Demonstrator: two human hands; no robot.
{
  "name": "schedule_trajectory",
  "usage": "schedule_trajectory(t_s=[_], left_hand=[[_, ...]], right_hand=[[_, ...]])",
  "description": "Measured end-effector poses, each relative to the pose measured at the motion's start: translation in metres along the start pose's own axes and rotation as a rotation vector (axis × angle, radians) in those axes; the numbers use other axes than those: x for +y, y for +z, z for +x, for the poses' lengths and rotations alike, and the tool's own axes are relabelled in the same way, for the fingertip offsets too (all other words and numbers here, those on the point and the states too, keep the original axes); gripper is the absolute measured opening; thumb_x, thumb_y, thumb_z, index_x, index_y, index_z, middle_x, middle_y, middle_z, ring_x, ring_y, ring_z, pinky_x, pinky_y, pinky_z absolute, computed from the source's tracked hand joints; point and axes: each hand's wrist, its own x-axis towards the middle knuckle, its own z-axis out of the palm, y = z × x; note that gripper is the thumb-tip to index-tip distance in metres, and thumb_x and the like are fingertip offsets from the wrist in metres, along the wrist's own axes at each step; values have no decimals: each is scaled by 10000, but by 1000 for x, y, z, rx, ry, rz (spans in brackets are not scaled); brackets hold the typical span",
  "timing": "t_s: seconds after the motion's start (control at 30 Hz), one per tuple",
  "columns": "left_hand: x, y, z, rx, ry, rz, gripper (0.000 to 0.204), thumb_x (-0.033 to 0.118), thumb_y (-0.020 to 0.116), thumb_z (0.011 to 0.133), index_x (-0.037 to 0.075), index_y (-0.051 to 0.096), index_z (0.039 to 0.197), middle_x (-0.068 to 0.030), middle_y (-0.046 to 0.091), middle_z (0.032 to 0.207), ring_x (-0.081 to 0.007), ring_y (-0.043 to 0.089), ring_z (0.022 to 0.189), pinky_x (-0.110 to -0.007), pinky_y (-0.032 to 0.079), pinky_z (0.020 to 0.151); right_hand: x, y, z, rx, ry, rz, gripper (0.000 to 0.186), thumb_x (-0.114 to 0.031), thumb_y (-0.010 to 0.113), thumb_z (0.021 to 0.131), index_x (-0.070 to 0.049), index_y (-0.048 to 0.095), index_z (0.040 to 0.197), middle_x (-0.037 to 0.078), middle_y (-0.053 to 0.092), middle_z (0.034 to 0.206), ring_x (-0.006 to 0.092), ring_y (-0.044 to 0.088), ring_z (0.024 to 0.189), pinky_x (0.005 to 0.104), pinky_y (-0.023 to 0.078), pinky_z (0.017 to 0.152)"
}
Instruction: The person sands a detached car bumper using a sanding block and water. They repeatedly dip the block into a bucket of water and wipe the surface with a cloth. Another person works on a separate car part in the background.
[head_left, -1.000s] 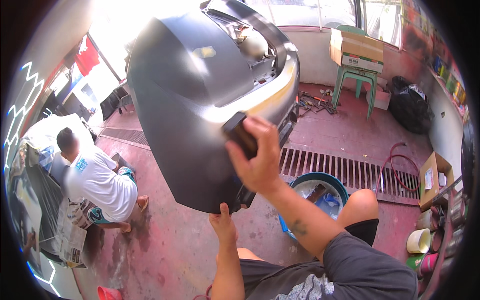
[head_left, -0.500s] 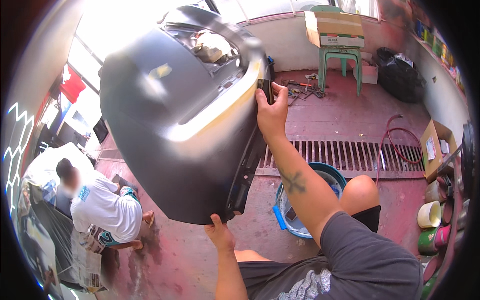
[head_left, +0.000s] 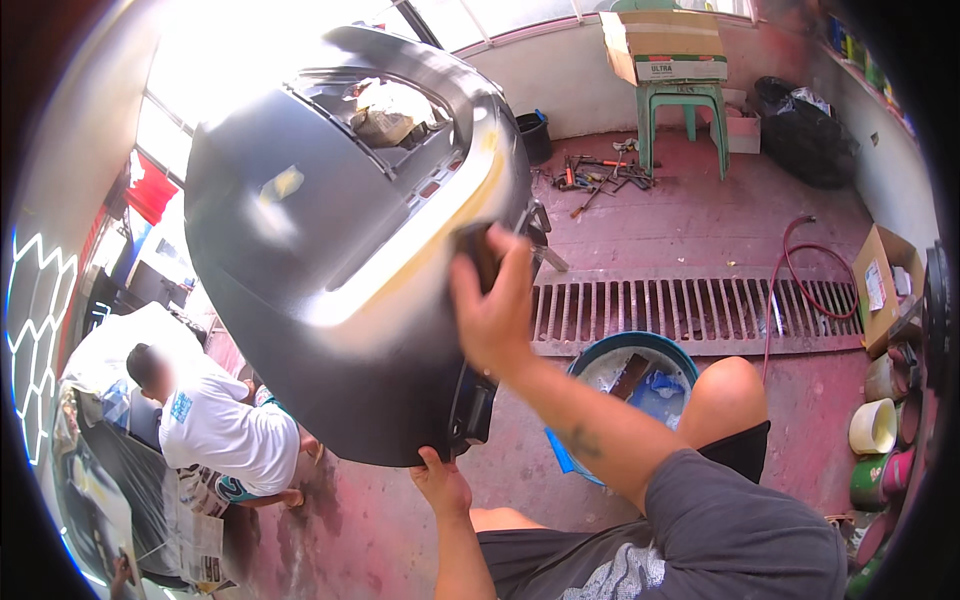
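Observation:
A large dark grey curved car body panel, apparently a bumper (head_left: 330, 390), fills the middle, with pale sanded, yellowish patches along its curved contour. My right hand (head_left: 495, 300) grips a dark block (head_left: 472, 245) against the panel's right side, over the pale area. My left hand (head_left: 445, 475) holds the panel's lower edge, thumb up against it. A blue tub (head_left: 680, 348) of cloudy water with a brown object and a blue cloth inside sits below my right arm.
A co-worker (head_left: 225, 435) crouches at left beside a plastic-covered part (head_left: 110, 470). A floor grate (head_left: 720, 310) crosses behind the tub, with a red hose (head_left: 795, 255). Tools (head_left: 600, 175), a green chair (head_left: 680, 95) bearing a carton, a black bag (head_left: 805, 140) and paint cans (head_left: 875, 430) line the back and right.
My right hand went up along the panel's right edge, then came back down and leftward with the block. The panel has shifted left in view; my left hand stays on its bottom edge.

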Motion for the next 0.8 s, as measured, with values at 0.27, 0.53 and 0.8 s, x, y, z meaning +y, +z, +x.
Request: schedule_trajectory(t_s=[0.27, 0.53, 0.8], left_hand=[[-1, 6, 2, -79, -15, 2, 539, 482, 711, 1079, 109, 649, 1463, -35, 712, 1464, -214, 716, 1264, -431, 599, 1052], [2, 6, 3, -46, -13, 24, 556, 489, 727, 1068, 105, 643, 1461, -35, 717, 1445, -212, 717, 1257, -425, 589, 1063], [3, 0, -2, -23, -6, 1, 561, 484, 747, 1059, 93, 647, 1449, -47, 719, 1431, -221, 724, 1245, -417, 592, 1055]], right_hand=[[33, 0, 57, 113, 116, -70, 451, -201, 699, 1063, 49, 529, 1398, 287, 623, 1359, 470, 588, 1290, 554, 459, 1116], [61, -7, 125, 51, 266, 113, 486, -217, 704, 1067, 61, 499, 1410, 325, 632, 1358, 481, 585, 1311, 545, 457, 1130], [15, -2, 26, -62, -14, -22, 492, -144, 756, 1023, 16, 496, 1409, 296, 591, 1393, 479, 560, 1335, 540, 437, 1160]])
